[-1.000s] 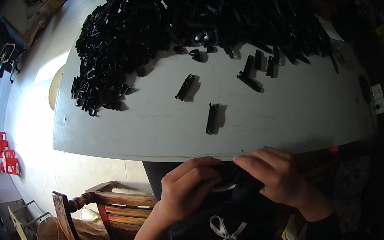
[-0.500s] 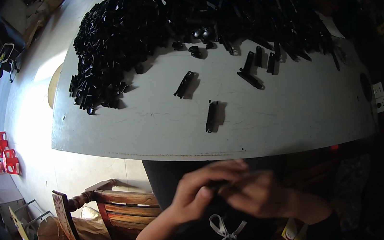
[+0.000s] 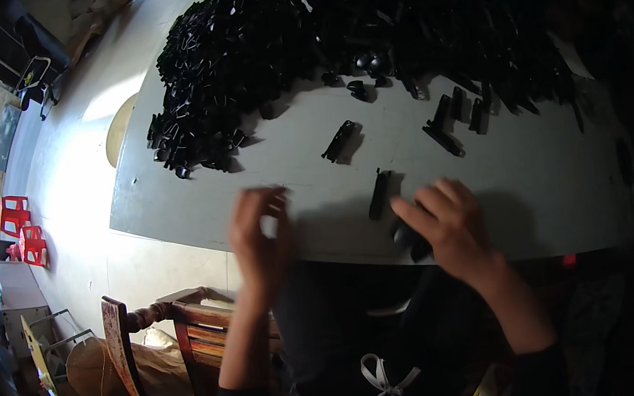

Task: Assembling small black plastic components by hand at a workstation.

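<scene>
My left hand [image 3: 259, 242] is over the near edge of the white table [image 3: 199, 213]. Its fingers curve apart from the thumb, with nothing visible between them. Farther right, my right hand [image 3: 456, 232] is closed on a dark, rounded black plastic piece [image 3: 409, 240], partly hidden under the fingers. Just left of this hand lies a slim black plastic part [image 3: 380, 194]. A similar black part [image 3: 339, 142] rests farther back, tilted on the tabletop.
A big heap of small black plastic parts [image 3: 236, 72] covers the far side of the table. Several long black pieces [image 3: 444, 139] lie at its near edge. A wooden chair [image 3: 148, 316] stands at left, and red stools [image 3: 33, 246] are on the floor beyond.
My hands were together in front of my body; now they are apart and farther forward over the table's near edge. The view has shifted slightly, moving the table rightward in the picture.
</scene>
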### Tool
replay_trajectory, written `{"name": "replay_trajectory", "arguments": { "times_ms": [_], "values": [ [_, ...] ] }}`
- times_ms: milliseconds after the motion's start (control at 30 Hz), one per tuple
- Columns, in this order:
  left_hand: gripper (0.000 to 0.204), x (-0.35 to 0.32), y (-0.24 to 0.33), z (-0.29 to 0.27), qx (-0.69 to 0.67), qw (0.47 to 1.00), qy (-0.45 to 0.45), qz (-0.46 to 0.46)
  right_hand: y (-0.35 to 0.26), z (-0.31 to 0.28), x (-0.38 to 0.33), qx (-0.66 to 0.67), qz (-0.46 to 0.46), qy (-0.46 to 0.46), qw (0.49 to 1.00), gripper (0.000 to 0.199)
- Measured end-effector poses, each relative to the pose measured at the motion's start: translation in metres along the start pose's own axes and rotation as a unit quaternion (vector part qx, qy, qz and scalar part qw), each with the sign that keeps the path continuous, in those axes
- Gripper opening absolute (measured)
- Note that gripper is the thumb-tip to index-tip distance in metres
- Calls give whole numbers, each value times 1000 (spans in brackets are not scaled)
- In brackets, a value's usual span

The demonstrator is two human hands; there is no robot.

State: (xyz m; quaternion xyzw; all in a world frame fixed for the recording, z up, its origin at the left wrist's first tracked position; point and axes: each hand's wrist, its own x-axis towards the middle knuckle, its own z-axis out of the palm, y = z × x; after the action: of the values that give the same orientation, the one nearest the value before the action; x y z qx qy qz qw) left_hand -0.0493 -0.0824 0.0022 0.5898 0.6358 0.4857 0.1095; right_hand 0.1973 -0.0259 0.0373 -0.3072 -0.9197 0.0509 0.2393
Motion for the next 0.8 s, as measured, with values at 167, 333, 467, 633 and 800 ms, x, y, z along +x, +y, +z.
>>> {"name": "replay_trajectory", "arguments": {
  "times_ms": [167, 333, 467, 633, 800],
  "values": [
    [14, 44, -33, -26, 248, 967, 53, -26, 23, 24, 24, -77, -41, -42, 995, 17],
    [6, 41, -49, -31, 302, 952, -4, -45, 17, 14, 20, -67, 1, -88, 994, 16],
    [7, 20, -20, -17, 169, 979, -102, -42, 2, 4, -3, 47, 80, -50, 994, 31],
    [11, 3, 9, 3, 168, 972, -139, 82, -14, -12, -20, 111, 126, -100, 981, 45],
    [20, -17, 47, 0, -78, 980, -181, 27, -24, -22, -23, 124, 78, -26, 989, 38]
  ]
}}
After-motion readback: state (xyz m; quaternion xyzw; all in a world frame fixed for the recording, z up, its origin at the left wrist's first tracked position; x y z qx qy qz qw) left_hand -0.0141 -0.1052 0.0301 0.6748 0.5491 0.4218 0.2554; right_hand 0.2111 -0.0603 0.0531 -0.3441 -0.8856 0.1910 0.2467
